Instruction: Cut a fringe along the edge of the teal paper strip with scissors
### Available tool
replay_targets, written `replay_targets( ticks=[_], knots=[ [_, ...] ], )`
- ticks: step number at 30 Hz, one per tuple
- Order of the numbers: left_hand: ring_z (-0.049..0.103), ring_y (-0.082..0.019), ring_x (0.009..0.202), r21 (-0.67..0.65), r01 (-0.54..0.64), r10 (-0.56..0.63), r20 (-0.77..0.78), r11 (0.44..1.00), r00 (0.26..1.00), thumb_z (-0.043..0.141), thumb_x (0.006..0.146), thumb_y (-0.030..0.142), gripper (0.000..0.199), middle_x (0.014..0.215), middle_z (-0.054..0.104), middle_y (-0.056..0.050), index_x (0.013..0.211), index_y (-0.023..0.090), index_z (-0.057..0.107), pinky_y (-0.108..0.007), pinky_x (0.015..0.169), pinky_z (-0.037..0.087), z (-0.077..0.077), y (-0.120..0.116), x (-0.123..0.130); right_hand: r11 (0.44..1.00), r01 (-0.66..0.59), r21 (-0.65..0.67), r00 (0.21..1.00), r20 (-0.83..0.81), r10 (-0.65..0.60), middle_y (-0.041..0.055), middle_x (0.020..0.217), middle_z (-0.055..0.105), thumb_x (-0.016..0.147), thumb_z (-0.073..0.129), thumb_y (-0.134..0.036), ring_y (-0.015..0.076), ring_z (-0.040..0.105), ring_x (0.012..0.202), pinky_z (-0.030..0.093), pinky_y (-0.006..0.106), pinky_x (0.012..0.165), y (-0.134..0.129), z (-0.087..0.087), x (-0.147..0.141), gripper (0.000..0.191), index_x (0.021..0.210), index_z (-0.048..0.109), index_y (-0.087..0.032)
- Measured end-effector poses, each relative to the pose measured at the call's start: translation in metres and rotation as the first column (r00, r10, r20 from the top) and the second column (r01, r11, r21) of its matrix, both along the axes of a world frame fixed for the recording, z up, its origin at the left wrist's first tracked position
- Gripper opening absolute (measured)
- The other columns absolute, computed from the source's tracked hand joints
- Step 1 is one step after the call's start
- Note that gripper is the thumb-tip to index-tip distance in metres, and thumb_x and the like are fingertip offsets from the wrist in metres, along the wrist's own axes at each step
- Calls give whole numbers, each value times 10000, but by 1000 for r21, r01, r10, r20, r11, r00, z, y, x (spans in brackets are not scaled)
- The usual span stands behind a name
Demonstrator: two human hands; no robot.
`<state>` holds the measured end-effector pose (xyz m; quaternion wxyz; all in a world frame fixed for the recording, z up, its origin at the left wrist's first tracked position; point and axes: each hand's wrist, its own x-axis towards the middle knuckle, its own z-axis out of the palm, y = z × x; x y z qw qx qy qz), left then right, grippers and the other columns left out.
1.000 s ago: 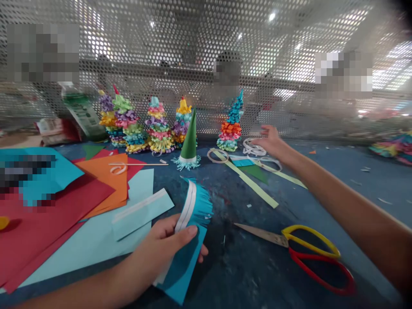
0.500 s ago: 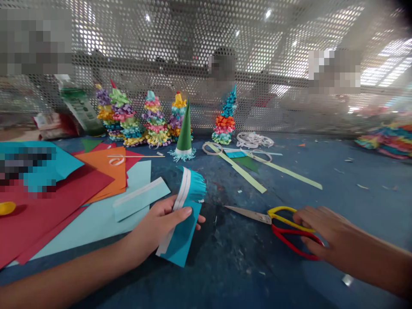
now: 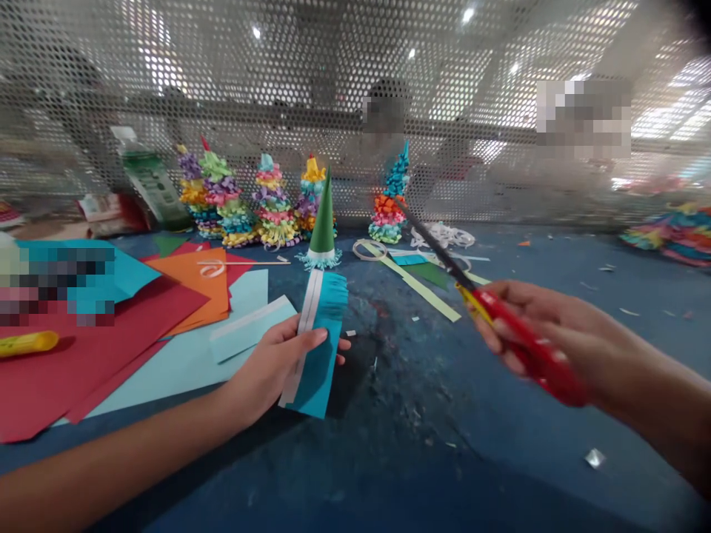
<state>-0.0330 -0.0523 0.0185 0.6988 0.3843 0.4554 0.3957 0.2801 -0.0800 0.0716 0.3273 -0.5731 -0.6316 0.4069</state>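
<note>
Between thumb and fingers, my left hand [image 3: 278, 363] pinches a blue paper strip [image 3: 319, 374] with a white band along its left edge. The strip's upper right part is cut into a fine fringe. On the right, my right hand [image 3: 533, 326] is closed around the red and yellow handles of the scissors [image 3: 438, 252], which are raised with the blades pointing up and left. The blades look closed and do not touch the strip. Behind the strip stands a green paper cone [image 3: 322, 226] with a light blue fringe at its base.
Coloured fringed cones [image 3: 275, 207] stand along the perforated metal screen [image 3: 327, 81]. Red paper [image 3: 127, 333], orange and light blue sheets and a yellow tube [image 3: 30, 343] lie left. Pale green strips [image 3: 425, 296] lie beyond the hands; a green bottle [image 3: 152, 185] leans back left.
My right hand has lifted the scissors off the table and turned the blades upward. The blue strip in my left hand now stands straighter. The view has shifted slightly.
</note>
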Motion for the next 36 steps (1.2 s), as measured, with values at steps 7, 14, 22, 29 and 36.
replay_targets(
  ticks=[7,14,22,29,36],
  knots=[
    [799,-254,813,22,33,-32,-42,999,999,862,874,393,241,865,860,-73,950,195,747,-338,729,613,-2,-2,-1,971,-133,-200,875,-483,21,-11,659,643,798,816,-615,164,570,564,477,313,532,11,-36,-82,391,778,640,-267],
    [736,-214,764,111,46,-29,-152,993,988,866,857,423,254,835,828,-27,920,191,785,-285,708,543,-9,-1,-10,953,-153,-262,792,-609,-40,-32,697,686,640,964,-473,157,602,621,527,300,590,23,-58,-129,427,789,624,-263],
    [765,-262,893,131,161,-140,-158,978,978,907,817,403,299,1024,859,-38,1023,205,824,-308,785,580,-4,1,-11,969,-74,-236,769,-632,-95,-62,671,636,671,955,-439,153,571,599,486,301,570,16,-64,-128,431,839,592,-277],
    [784,-278,909,128,167,-145,-162,978,976,907,828,416,260,924,862,-50,933,195,821,-336,832,604,-4,0,-9,976,-94,-198,795,-604,-46,-81,631,581,755,890,-567,168,595,612,507,324,622,12,-71,-130,477,878,517,-297],
    [821,-289,1055,112,-82,73,78,990,994,883,873,364,246,1132,875,-65,1045,207,804,-298,756,672,-1,-1,-12,952,-288,-106,909,-342,237,-102,591,532,704,788,-867,157,497,520,535,407,714,44,-54,-69,648,907,531,-308]
  ],
)
